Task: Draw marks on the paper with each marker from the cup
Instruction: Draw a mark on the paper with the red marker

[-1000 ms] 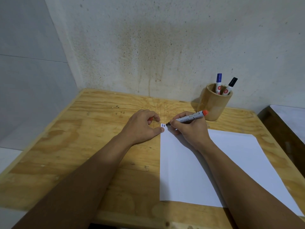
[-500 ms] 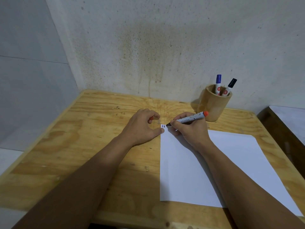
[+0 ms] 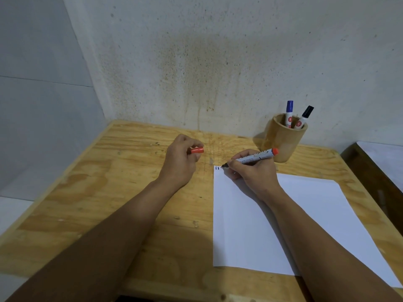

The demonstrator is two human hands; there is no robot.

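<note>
Right hand (image 3: 254,171) gripping uncapped marker (image 3: 253,158), tip touching top-left corner of paper (image 3: 283,214), just beside two short dark marks (image 3: 217,168). Left hand (image 3: 181,164) resting on desk (image 3: 109,192), grip pinching orange cap (image 3: 197,150), apart from paper. Wooden cup (image 3: 283,142) standing near wall, holding blue-capped marker (image 3: 289,112) and black-capped marker (image 3: 304,118).

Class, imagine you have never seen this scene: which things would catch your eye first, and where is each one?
The right hand holds an orange-ended marker with its tip at the paper's far-left corner, beside two short dark marks. To its left, above the bare wooden table, the left hand pinches the orange cap. At the back right a wooden cup holds a blue-capped marker and a black-capped marker.
</note>
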